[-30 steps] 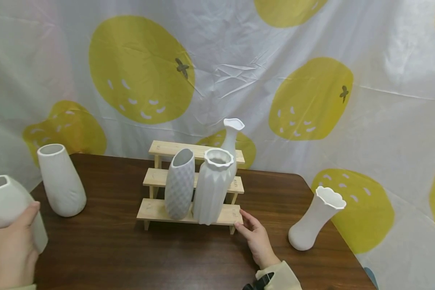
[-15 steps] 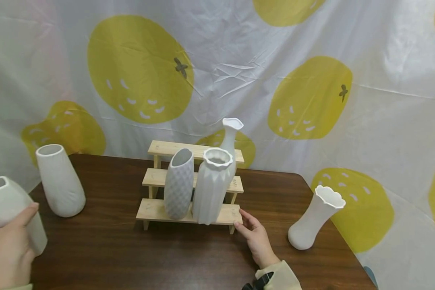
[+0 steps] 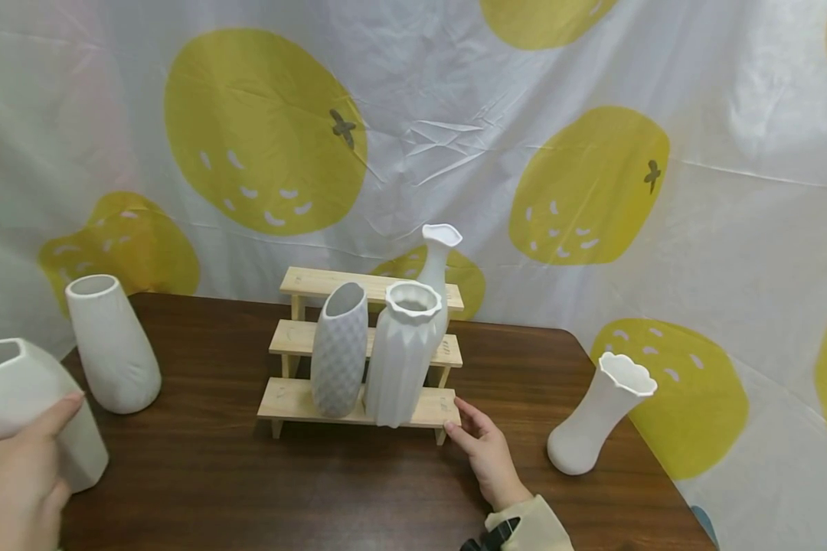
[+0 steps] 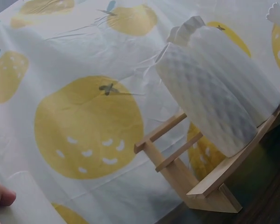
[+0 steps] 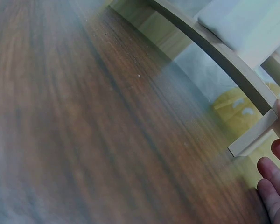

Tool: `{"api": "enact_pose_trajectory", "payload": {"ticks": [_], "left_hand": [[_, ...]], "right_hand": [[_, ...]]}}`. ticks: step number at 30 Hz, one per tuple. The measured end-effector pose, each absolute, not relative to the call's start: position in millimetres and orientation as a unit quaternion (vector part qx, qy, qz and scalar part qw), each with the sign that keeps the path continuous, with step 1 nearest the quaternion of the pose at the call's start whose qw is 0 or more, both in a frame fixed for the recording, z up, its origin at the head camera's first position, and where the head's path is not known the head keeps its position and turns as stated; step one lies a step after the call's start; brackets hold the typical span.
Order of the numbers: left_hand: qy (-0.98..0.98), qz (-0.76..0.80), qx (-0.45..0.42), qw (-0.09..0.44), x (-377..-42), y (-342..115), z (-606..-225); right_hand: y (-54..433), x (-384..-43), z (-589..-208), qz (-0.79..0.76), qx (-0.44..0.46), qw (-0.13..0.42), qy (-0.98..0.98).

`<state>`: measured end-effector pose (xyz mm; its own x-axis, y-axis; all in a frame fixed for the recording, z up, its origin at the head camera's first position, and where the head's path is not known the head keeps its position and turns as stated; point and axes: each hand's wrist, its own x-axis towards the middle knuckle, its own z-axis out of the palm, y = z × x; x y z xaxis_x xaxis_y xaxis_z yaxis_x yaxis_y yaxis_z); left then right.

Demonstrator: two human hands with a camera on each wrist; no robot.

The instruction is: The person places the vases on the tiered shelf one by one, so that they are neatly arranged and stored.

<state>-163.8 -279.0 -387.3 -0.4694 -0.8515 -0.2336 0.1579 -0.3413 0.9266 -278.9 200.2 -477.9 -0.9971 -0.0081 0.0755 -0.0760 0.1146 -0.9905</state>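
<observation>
At the left edge of the head view, my left hand [image 3: 21, 478] grips a white angular vase [image 3: 37, 383] around its side, thumb across the front. The left wrist view has the vase's pale side [image 4: 30, 198] in its lower left corner. My right hand [image 3: 491, 458] pinches the right end of the lowest step of a three-tier wooden stand [image 3: 286, 398]. Its thumb lies at the step's front corner, and the other fingers [image 5: 273, 172] show below. Toward the stand's right side stand a diamond-textured vase [image 3: 339, 356], a pleated vase [image 3: 403, 363] and, partly hidden behind, a slim-necked vase [image 3: 436, 264].
A smooth tapered white vase [image 3: 113, 348] stands on the brown table [image 3: 248, 497] at the back left. To the right of my right hand is a vase with a scalloped rim [image 3: 596, 421]. A fruit-printed curtain [image 3: 441, 99] hangs behind the table.
My left hand and the angular vase have shifted slightly right and down in the head view. The right hand keeps its place at the stand, which stays still.
</observation>
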Motion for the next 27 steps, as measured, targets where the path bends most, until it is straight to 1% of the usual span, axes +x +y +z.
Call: {"api": "enact_pose_trajectory", "payload": {"ticks": [7, 9, 12, 14, 16, 20, 27], "left_hand": [[-0.451, -0.747, 0.327, 0.362, -158, -269, -383], [-0.454, -0.751, 0.319, 0.358, -157, -266, -381], [-0.475, -0.751, 0.321, 0.327, -153, -263, -379], [-0.486, -0.749, 0.319, 0.318, -153, -260, -378], [-0.491, -0.751, 0.308, 0.315, -152, -256, -377], [-0.486, -0.763, 0.273, 0.328, -154, -245, -372], [-0.509, -0.770, 0.223, 0.313, -160, -234, -365]], "right_hand": [[200, -279, -477, 0.668, 0.031, 0.026, -0.743], [200, -279, -478, 0.666, 0.032, 0.027, -0.745], [201, -279, -479, 0.661, 0.032, 0.029, -0.749], [201, -280, -479, 0.660, 0.031, 0.029, -0.750], [202, -281, -480, 0.660, 0.031, 0.028, -0.750], [202, -281, -480, 0.663, 0.026, 0.026, -0.747], [201, -280, -480, 0.659, 0.025, 0.030, -0.751]]}}
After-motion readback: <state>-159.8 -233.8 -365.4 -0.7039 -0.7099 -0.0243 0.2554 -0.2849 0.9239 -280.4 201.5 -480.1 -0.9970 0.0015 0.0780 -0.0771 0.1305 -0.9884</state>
